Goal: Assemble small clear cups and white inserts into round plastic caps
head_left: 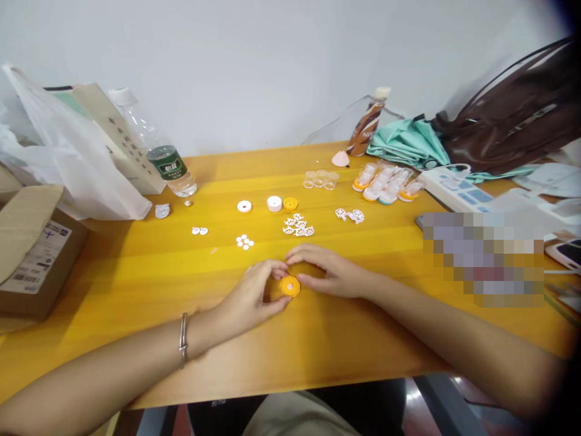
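Near the front middle of the table, an orange round plastic part [290,286] with a small pale centre is between my two hands. My left hand [255,292] curls around its left side, thumb at the lower edge and fingers at the upper edge. My right hand [330,270] bends around the upper right, with its thumb tip at the rim and its fingertips close to my left fingers. Beyond them lie small white discs [246,242], white spoked wheel-like pieces [299,225], a white ring [244,206], a white round part [274,203] and a yellow round part [290,204].
Clear rings [321,179] and several clear-topped pieces with coloured bases [385,181] stand at the back right, near a brown drink bottle [365,127]. A water bottle [167,163], plastic bag [86,151] and cardboard box [40,254] are left. A power strip [458,191] lies right.
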Demonstrator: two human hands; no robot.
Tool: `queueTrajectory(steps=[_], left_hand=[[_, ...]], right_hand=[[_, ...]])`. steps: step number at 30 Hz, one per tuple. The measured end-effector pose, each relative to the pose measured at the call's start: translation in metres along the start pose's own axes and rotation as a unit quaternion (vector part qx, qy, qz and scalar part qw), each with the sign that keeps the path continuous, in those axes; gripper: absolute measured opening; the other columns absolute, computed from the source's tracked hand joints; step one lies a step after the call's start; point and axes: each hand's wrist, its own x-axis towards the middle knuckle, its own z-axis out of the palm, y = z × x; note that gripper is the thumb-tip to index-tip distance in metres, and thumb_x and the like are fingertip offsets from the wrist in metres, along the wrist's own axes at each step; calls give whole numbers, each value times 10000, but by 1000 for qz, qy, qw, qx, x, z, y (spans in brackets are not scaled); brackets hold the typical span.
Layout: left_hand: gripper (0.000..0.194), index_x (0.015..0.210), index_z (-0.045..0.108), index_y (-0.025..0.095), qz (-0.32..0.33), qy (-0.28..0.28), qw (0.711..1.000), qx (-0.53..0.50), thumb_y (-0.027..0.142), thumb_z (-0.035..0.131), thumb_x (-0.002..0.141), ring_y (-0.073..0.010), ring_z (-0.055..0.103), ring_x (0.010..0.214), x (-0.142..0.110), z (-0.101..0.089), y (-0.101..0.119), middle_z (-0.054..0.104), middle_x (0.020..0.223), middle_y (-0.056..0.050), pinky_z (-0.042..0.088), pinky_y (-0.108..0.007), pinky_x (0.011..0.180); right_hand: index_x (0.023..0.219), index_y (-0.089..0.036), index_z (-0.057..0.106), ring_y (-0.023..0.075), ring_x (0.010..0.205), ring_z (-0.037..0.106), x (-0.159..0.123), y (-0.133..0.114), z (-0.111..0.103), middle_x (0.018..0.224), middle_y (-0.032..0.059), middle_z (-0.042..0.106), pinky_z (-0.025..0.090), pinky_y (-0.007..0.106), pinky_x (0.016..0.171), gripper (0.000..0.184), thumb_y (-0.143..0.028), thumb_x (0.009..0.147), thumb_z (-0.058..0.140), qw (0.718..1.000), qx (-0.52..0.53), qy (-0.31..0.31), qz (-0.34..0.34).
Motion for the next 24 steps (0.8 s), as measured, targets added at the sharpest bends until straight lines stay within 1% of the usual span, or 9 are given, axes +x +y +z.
queueTrajectory(steps=[3, 4, 7, 9, 12, 15, 17, 21, 24], left_hand=[[387, 1122, 439, 208, 4, 1, 1000, -11, 210, 600, 771, -175, 534, 997, 2, 0, 0, 554, 1056, -66, 441, -358, 890], [386, 1119, 440, 207, 5, 0, 1000, -13, 212, 604, 770, -173, 537, 992, 3, 0, 0, 557, 1056, -65, 443, -356, 888], [357, 1098, 459, 201, 9, 2, 1000, -16, 244, 612, 778, -168, 550, 969, 7, -2, 1, 574, 1041, -65, 453, -348, 873], [310, 1064, 491, 194, 10, -4, 1000, -12, 265, 609, 787, -167, 564, 939, 9, -3, 1, 590, 1016, -63, 464, -342, 849], [226, 1001, 547, 186, 27, -21, 999, -12, 272, 601, 799, -166, 579, 923, 12, -5, 2, 609, 995, -61, 470, -343, 845], [200, 970, 593, 176, 59, -33, 997, -26, 274, 610, 796, -166, 583, 959, 14, -8, 2, 619, 1026, -73, 466, -338, 882], [173, 962, 611, 172, 69, -35, 997, -22, 266, 577, 821, -160, 594, 957, 16, -9, 2, 631, 1027, -78, 478, -322, 874], [161, 961, 615, 166, 106, -21, 993, 56, 225, 493, 873, -145, 620, 904, 17, -8, 1, 662, 981, -73, 512, -291, 810], [174, 1001, 597, 158, 162, -12, 976, 145, 206, 477, 883, -159, 622, 915, 16, -8, 2, 667, 985, -84, 516, -308, 810]], right_hand=[[1133, -158, 529, 177, 1149, 474, -11, 0, -4, 1237, 125, 496, 380, 343, 976, 428, -300, 747, 649, 999, -17, -39, -5], [1116, -160, 537, 181, 1167, 464, -11, 1, -4, 1254, 127, 485, 373, 348, 985, 425, -314, 740, 660, 999, -19, -42, 2], [1008, -167, 575, 171, 1152, 486, -10, 3, -2, 1230, 117, 509, 387, 349, 972, 266, -314, 789, 609, 999, -13, -39, 23], [967, -171, 580, 168, 1139, 500, -9, 3, -1, 1216, 112, 521, 397, 355, 962, 203, -297, 808, 585, 999, -10, -32, 28], [956, -177, 573, 171, 1129, 506, -9, 2, 0, 1206, 112, 529, 399, 371, 958, 186, -279, 802, 590, 999, -14, -23, 24], [931, -178, 571, 173, 1114, 517, -10, 2, 1, 1193, 110, 539, 404, 373, 951, 183, -270, 778, 610, 999, -20, -16, 19], [920, -176, 573, 178, 1116, 518, -11, 3, 2, 1192, 114, 540, 407, 369, 948, 192, -266, 759, 625, 999, -29, -8, 20], [916, -167, 573, 188, 1116, 521, -11, 3, 4, 1175, 125, 552, 412, 367, 943, 217, -267, 734, 638, 999, -44, 9, 23], [934, -172, 569, 193, 1105, 529, -11, 2, 6, 1166, 124, 558, 418, 372, 936, 250, -256, 714, 651, 999, -40, 22, 24]])
